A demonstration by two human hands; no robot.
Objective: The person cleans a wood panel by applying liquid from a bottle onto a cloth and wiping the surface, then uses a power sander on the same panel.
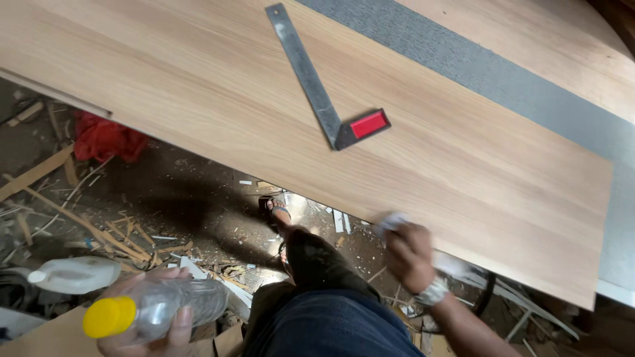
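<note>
Down low, the left hand (149,317) is wrapped around a clear bottle (169,307) with a yellow cap (109,317), held on its side above the littered floor (192,192). Meanwhile the right hand (410,254) is closed on a blurred pale rag (393,221) at the near edge of the wood panel (198,79), where a square (327,86) with a red handle lies well apart

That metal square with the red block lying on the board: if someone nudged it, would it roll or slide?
The try square would probably slide rather than roll, since it lies flat on the smooth wooden board. Its thin steel blade looks stiff. Picked up by the blade's far end, it would likely feel heavier toward the red-faced stock.
</note>
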